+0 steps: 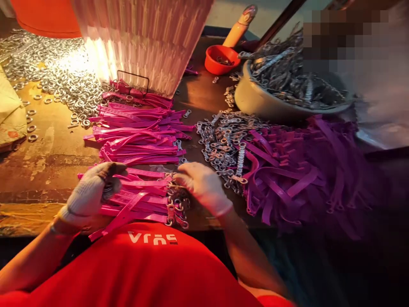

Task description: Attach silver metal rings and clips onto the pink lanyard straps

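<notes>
My left hand (92,189), in a white knit glove, is curled into a loose fist over the left ends of a row of pink plastic straps (140,200) at the table's near edge. My right hand (203,185), also gloved, rests on the right ends of these straps, its fingers pinched at a small metal clip (174,185). Several metal clips (177,211) hang off the strap ends below it. What my left hand holds is hidden.
More pink straps (140,132) lie stacked behind. Loose metal clips (220,145) and purple straps (297,170) spread to the right. A bowl (255,100) of metal parts, a red scoop (220,57), metal rings (60,72) and a lit lampshade (143,38) stand farther back.
</notes>
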Available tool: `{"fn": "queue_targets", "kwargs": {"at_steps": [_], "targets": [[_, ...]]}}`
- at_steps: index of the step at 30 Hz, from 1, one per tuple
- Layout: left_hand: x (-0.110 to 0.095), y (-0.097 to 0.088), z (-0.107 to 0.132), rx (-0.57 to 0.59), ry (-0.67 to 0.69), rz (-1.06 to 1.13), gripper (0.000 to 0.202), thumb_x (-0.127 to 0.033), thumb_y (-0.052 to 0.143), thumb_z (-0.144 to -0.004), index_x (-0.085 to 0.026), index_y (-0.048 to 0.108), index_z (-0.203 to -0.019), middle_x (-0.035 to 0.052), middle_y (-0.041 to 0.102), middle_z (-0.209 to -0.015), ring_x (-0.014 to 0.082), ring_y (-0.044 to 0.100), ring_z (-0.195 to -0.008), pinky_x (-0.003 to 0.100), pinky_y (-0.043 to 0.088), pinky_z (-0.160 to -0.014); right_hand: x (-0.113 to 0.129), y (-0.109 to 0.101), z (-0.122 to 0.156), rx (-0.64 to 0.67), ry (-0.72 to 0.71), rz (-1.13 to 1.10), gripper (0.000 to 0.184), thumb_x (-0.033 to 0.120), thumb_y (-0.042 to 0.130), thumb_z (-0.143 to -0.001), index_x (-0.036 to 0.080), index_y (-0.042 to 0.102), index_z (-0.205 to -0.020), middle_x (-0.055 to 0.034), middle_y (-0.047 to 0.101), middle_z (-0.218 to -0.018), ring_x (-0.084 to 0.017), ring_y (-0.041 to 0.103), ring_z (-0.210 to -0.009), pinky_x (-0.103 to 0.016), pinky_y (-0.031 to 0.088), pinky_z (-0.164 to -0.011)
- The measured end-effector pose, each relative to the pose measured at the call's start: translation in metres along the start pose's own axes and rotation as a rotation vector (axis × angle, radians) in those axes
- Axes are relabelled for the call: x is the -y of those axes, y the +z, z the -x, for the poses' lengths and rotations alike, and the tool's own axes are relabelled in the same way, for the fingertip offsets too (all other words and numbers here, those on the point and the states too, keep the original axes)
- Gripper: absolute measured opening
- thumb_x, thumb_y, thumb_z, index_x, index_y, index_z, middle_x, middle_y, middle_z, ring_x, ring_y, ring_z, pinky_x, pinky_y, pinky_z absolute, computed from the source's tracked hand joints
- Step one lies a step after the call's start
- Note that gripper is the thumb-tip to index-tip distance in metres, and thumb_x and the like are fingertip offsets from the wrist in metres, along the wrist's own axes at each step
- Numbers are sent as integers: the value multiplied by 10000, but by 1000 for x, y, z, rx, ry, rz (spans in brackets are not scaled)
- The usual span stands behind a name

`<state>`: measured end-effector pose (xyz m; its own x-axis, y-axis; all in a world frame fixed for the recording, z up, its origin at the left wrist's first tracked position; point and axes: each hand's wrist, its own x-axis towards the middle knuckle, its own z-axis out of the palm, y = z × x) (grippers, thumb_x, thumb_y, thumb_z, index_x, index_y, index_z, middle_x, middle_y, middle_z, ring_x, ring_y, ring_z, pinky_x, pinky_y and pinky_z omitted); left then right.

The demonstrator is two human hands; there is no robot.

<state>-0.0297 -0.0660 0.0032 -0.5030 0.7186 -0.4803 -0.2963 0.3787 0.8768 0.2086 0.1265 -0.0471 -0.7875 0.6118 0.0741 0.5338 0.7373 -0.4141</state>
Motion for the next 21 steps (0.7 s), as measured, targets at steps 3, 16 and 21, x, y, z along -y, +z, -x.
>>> {"fn": "queue_targets", "kwargs": {"at_steps": [3,16,21], "targets": [[4,25,-10,69,-293,391,254,-347,562,-979,-134,693,-1023,109,726,-905,109,622,-587,184,484,-480,-31,17,-26,-23,308,122,321,296,633,-912,127,691,-1178,-155,727,-1046,-282,649,-946,-353,437,-794],[17,33,-12,265,-208,269,289,-351,778,-831,-132,741,-1015,83,732,-882,63,539,-532,151,320,-408,-22,28,-3,-248,266,-277,242,332,500,-941,192,689,-999,-97,721,-980,-230,647,-868,-382,510,-850],[21,40,-5,290,-27,9,331,-456,654,-921,-135,724,-968,37,665,-668,74,459,-465,189,292,-423,53,8,11,-112,23,-517,272,339,550,-974,233,629,-1212,-49,717,-1018,-186,662,-864,-326,531,-824]]}}
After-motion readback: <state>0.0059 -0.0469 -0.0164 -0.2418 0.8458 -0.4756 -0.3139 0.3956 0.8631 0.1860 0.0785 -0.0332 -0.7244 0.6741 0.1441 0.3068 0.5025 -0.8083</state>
